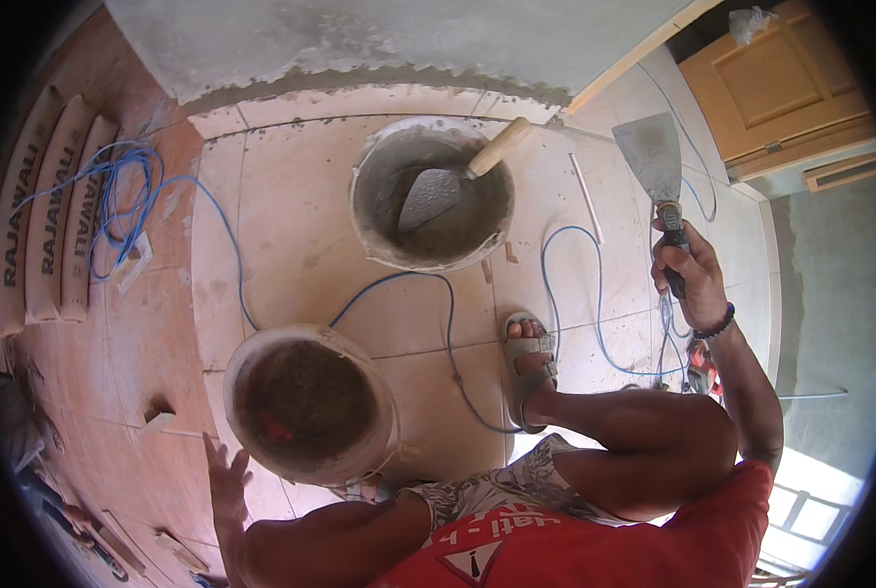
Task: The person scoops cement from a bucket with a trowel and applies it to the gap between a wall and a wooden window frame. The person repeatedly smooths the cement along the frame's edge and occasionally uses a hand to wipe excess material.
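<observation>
My right hand [695,279] is raised on the right, its fingers wrapped round the black handle of a putty knife [650,157] whose wide metal blade points up and away from me. Low on the left, my left hand [227,480] hangs beside the near bucket [386,431] with its fingers apart and nothing in them. Dark grey-brown material and a small red patch show inside that bucket. A farther bucket [399,259], smeared with grey mortar, holds a trowel [431,198]; its wooden handle leans over the right rim.
Blue cable [600,338] winds across the tiled floor from a tangled coil [129,206] beside several brown paper sacks [28,220]. A thin white strip [587,198] lies right of the far bucket. A plastered wall [379,44] stands ahead, and a wooden panel [776,93] at upper right.
</observation>
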A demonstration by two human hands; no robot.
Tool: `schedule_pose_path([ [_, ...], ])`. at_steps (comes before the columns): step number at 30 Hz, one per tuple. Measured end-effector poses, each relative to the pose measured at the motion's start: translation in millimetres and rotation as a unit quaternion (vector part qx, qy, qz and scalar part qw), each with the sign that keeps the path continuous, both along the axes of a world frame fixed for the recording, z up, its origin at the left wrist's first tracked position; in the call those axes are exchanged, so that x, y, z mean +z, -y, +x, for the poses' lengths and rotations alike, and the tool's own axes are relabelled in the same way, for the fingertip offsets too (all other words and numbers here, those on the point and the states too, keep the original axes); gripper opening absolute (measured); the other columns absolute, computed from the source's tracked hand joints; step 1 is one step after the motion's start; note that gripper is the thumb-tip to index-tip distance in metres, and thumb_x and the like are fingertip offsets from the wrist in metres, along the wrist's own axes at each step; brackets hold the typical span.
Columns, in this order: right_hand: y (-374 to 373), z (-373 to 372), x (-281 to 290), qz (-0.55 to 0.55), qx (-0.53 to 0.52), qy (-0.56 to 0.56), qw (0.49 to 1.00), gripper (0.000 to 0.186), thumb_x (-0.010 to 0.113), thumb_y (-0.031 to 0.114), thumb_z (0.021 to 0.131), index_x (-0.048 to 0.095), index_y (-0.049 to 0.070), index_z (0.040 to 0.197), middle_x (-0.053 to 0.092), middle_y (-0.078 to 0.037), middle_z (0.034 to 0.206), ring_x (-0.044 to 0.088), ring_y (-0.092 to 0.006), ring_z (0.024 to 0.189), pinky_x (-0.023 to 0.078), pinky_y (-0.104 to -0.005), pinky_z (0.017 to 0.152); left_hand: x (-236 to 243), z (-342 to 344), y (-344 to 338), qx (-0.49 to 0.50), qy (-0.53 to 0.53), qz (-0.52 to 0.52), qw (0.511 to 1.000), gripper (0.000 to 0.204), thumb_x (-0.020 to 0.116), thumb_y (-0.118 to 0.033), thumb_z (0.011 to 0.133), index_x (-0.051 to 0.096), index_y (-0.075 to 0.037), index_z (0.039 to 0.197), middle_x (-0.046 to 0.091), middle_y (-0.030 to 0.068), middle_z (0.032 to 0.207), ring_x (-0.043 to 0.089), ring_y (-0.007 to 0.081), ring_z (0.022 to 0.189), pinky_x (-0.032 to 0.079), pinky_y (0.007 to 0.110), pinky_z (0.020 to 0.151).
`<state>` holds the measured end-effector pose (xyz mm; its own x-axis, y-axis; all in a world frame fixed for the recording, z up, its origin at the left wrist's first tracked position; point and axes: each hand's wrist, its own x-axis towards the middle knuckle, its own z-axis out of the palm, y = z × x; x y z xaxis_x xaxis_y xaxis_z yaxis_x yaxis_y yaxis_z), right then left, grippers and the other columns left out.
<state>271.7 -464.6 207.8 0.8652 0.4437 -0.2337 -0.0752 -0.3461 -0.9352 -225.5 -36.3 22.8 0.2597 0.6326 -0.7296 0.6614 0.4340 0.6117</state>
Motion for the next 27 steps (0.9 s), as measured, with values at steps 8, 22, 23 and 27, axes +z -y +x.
schedule_pose_path([
  [8, 105, 54, -181, -0.205, -0.161, 0.063, 0.963, 0.023, 0.055, 0.008, 0.082, 0.048, 0.000, 0.102, 0.062, -0.010, 0.080, 0.062, -0.0157, 0.051, 0.050, -0.0283, 0.041, -37, 19, 70, 0.137, 0.274, -0.268, 0.913, 0.055, 0.064, -0.012, 0.089, 0.041, -0.004, 0.139, 0.058, 0.0148, 0.128, 0.061, 0.0347, 0.111, 0.058, 0.052, 0.090],
  [22, 207, -32, -270, -0.217, -0.360, -0.122, 0.899, 0.022, 0.059, 0.009, 0.083, 0.046, 0.000, 0.098, 0.061, -0.011, 0.069, 0.056, -0.0167, 0.044, 0.045, -0.0312, 0.034, -10, 54, 54, 0.211, 0.178, -0.157, 0.948, 0.063, 0.056, -0.001, 0.069, 0.047, 0.001, 0.131, 0.053, 0.0143, 0.127, 0.053, 0.0344, 0.117, 0.050, 0.052, 0.097],
  [23, 223, -52, -270, -0.217, -0.401, -0.127, 0.881, 0.021, 0.059, 0.008, 0.083, 0.045, 0.000, 0.097, 0.060, -0.011, 0.069, 0.056, -0.0167, 0.043, 0.044, -0.0314, 0.034, -3, 57, 53, 0.186, 0.193, -0.152, 0.951, 0.063, 0.057, -0.001, 0.069, 0.047, 0.001, 0.131, 0.054, 0.0146, 0.126, 0.054, 0.0340, 0.116, 0.050, 0.050, 0.097],
  [27, 292, -122, -277, -0.203, -0.534, -0.153, 0.806, 0.019, 0.055, 0.006, 0.085, 0.040, 0.004, 0.096, 0.055, -0.011, 0.066, 0.051, -0.0164, 0.041, 0.040, -0.0315, 0.031, 12, 54, 30, 0.075, 0.212, -0.110, 0.968, 0.066, 0.057, -0.004, 0.069, 0.043, 0.003, 0.133, 0.052, 0.0180, 0.125, 0.053, 0.0360, 0.117, 0.050, 0.051, 0.097],
])
